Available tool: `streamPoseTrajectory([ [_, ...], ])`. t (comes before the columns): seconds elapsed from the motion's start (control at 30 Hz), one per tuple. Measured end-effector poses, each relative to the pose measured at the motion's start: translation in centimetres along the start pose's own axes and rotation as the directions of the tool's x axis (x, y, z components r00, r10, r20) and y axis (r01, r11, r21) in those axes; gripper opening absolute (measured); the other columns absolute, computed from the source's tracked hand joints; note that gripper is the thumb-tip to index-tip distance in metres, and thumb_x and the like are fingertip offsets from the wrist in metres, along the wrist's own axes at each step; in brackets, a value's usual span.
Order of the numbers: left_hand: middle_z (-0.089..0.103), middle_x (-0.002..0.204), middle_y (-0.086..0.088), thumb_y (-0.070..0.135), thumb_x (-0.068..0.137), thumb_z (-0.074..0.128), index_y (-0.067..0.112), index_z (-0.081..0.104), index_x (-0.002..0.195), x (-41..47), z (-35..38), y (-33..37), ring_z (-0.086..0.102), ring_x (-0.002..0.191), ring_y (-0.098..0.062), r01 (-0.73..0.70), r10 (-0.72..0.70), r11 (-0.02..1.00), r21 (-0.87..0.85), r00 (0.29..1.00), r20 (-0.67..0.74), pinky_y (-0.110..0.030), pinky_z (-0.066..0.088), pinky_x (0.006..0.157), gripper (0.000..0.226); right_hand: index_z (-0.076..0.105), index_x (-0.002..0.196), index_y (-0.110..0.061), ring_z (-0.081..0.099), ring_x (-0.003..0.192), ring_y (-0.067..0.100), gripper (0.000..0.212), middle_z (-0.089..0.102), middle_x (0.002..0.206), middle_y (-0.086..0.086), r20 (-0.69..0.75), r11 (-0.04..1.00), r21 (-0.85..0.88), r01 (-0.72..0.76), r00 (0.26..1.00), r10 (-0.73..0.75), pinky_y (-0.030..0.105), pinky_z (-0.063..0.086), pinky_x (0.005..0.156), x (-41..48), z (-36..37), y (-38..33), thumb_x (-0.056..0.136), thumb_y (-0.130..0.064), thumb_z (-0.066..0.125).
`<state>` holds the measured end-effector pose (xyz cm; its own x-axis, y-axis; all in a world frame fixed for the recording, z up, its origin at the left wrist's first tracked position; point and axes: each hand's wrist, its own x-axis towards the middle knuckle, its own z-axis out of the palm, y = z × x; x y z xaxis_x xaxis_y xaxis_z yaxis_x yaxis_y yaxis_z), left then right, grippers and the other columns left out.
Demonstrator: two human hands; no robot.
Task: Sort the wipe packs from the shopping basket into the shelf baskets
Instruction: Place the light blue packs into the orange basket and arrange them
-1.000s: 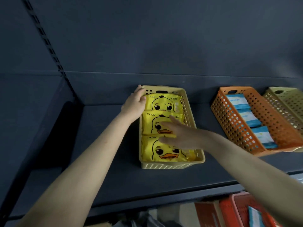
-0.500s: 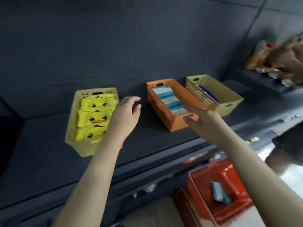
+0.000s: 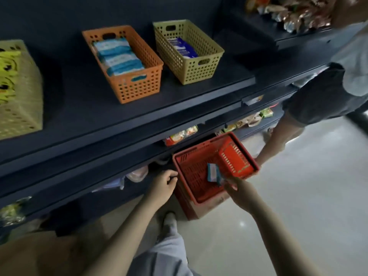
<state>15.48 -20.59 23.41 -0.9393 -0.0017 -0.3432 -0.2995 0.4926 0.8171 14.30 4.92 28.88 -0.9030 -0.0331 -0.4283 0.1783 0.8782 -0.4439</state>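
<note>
The red shopping basket (image 3: pixel 196 156) sits low in front of the shelves with one blue-and-white wipe pack (image 3: pixel 212 172) inside. My right hand (image 3: pixel 240 193) reaches into it, fingers pinched on the pack's near corner. My left hand (image 3: pixel 163 185) hangs curled beside the basket's left rim, holding nothing. On the shelf above stand an orange basket (image 3: pixel 139 87) with blue-and-white packs (image 3: pixel 117 56), an olive basket (image 3: pixel 199 71) with dark blue packs (image 3: pixel 183 47), and, at the far left, a pale yellow basket (image 3: pixel 23 110) with yellow duck packs (image 3: pixel 7 76).
Another person (image 3: pixel 322 100) stands at the right, one hand (image 3: pixel 259 161) on the shopping basket's far rim. The lower shelves (image 3: pixel 119 148) hold snack packets (image 3: pixel 180 135). Foil bags (image 3: pixel 294 12) fill the upper right shelf. My shoe (image 3: pixel 169 222) rests on the pale floor (image 3: pixel 298 196).
The view has dropped from the shelf to the shopping basket. Both my hands have come down from the shelf baskets, and the right one has closed on the pack in the red basket.
</note>
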Motion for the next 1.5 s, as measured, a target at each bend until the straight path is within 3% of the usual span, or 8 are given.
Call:
streamPoseTrajectory([
  [0.27, 0.067, 0.114, -0.001, 0.020, 0.097, 0.051, 0.015, 0.066, 0.111, 7.9, 10.2, -2.8, 0.061, 0.109, -0.016, 0.323, -0.316, 0.946, -0.037, 0.940, 0.132, -0.020, 0.040, 0.083, 0.021, 0.064, 0.126, -0.016, 0.059, 0.117, 0.025, 0.032, 0.065, 0.126, 0.007, 0.236, 0.986, -0.031, -0.166, 0.957, 0.169, 0.021, 0.035, 0.080, 9.3, 0.8, 9.5, 0.097, -0.025, 0.052],
  [0.57, 0.064, 0.114, -0.005, 0.020, 0.097, 0.053, 0.012, 0.063, 0.111, 25.2, 23.7, -8.8, 0.059, 0.110, -0.020, 0.484, -0.469, 0.875, -0.027, 0.859, 0.205, -0.023, 0.043, 0.087, 0.019, 0.033, 0.145, -0.021, 0.052, 0.120, 0.031, 0.049, 0.050, 0.131, 0.009, 0.301, 0.935, 0.100, -0.339, 0.906, 0.297, 0.041, 0.048, 0.096, 29.5, 6.9, 19.1, 0.098, -0.021, 0.049],
  [0.87, 0.064, 0.118, -0.012, 0.022, 0.090, 0.065, 0.005, 0.058, 0.119, 35.3, 36.7, -15.1, 0.060, 0.111, -0.026, 0.622, -0.615, 0.765, -0.165, 0.782, 0.099, -0.031, 0.046, 0.090, 0.034, 0.049, 0.114, -0.025, 0.056, 0.110, 0.022, 0.034, 0.055, 0.112, 0.004, 0.495, 0.884, 0.100, -0.456, 0.794, 0.353, 0.040, 0.051, 0.096, 42.1, 17.0, 27.2, 0.088, -0.008, 0.061],
  [1.03, 0.066, 0.114, -0.009, 0.025, 0.085, 0.071, 0.011, 0.061, 0.109, 36.2, 39.2, -15.4, 0.062, 0.106, -0.027, 0.642, -0.641, 0.762, -0.085, 0.766, 0.045, -0.034, 0.048, 0.087, 0.029, 0.056, 0.117, -0.029, 0.050, 0.125, 0.027, 0.022, 0.054, 0.135, 0.010, 0.446, 0.901, 0.055, -0.429, 0.818, 0.362, 0.037, 0.039, 0.106, 43.9, 19.4, 30.0, 0.097, -0.032, 0.046],
  [1.1, 0.067, 0.113, -0.009, 0.022, 0.086, 0.070, 0.011, 0.062, 0.107, 36.1, 39.2, -15.4, 0.062, 0.106, -0.027, 0.663, -0.664, 0.743, -0.089, 0.747, 0.025, -0.031, 0.045, 0.081, 0.025, 0.055, 0.099, -0.030, 0.062, 0.107, 0.024, 0.005, 0.063, 0.119, 0.009, 0.432, 0.867, 0.156, -0.474, 0.822, 0.372, 0.037, 0.051, 0.095, 43.7, 18.9, 29.2, 0.095, -0.031, 0.052],
  [1.27, 0.062, 0.112, 0.000, 0.023, 0.091, 0.064, 0.019, 0.060, 0.108, 34.8, 37.6, -17.1, 0.059, 0.103, -0.018, 0.709, -0.715, 0.687, -0.157, 0.699, 0.030, -0.021, 0.040, 0.066, 0.018, 0.053, 0.113, -0.019, 0.068, 0.091, 0.020, 0.020, 0.067, 0.100, 0.005, 0.549, 0.787, 0.235, -0.571, 0.746, 0.377, 0.038, 0.058, 0.078, 42.3, 18.2, 27.8, 0.094, -0.020, 0.058],
  [1.4, 0.062, 0.118, -0.003, 0.023, 0.090, 0.066, 0.027, 0.053, 0.101, 34.3, 36.7, -18.7, 0.061, 0.102, -0.022, 0.769, -0.783, 0.534, -0.351, 0.606, 0.137, -0.042, 0.056, 0.086, 0.017, 0.053, 0.093, -0.022, 0.066, 0.088, 0.018, 0.007, 0.066, 0.094, 0.004, 0.594, 0.761, 0.248, -0.599, 0.715, 0.369, 0.039, 0.054, 0.090, 41.9, 18.2, 26.8, 0.094, -0.017, 0.058],
  [1.5, 0.063, 0.118, -0.007, 0.019, 0.092, 0.063, 0.020, 0.052, 0.117, 34.3, 36.5, -19.1, 0.063, 0.102, -0.024, 0.781, -0.795, 0.422, -0.461, 0.563, 0.227, -0.037, 0.057, 0.078, 0.026, 0.054, 0.098, -0.020, 0.066, 0.095, 0.022, 0.007, 0.067, 0.101, 0.008, 0.621, 0.740, 0.240, -0.629, 0.685, 0.380, 0.041, 0.054, 0.092, 41.7, 18.6, 26.5, 0.093, -0.021, 0.059],
])
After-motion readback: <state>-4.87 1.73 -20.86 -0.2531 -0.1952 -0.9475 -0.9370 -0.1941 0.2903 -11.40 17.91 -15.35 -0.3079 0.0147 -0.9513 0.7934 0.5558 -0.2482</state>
